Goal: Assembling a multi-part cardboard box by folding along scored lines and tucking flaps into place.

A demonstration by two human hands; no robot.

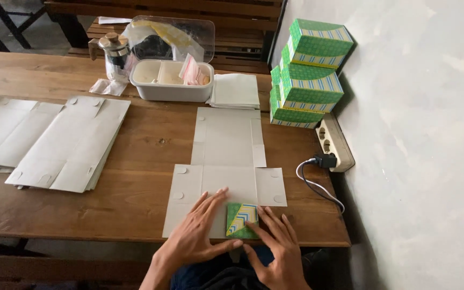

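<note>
A flat, unfolded cardboard box blank (pixel 226 156) lies grey side up on the wooden table (pixel 135 209), in front of me. Its nearest flap (pixel 241 220) is folded over, showing a green, yellow and blue striped print. My left hand (pixel 197 231) lies flat on the blank just left of that flap, thumb under its near edge. My right hand (pixel 277 244) presses its fingers on the flap's right and near edge. Both hands have spread fingers.
A stack of more flat blanks (pixel 60 142) lies at the left. Several folded green boxes (pixel 307 70) are piled against the wall at the right. A white tray (pixel 170 88), a glass jar (pixel 115 53), white sheets (pixel 236 90) and a power strip (pixel 333 142) with a cable stand behind.
</note>
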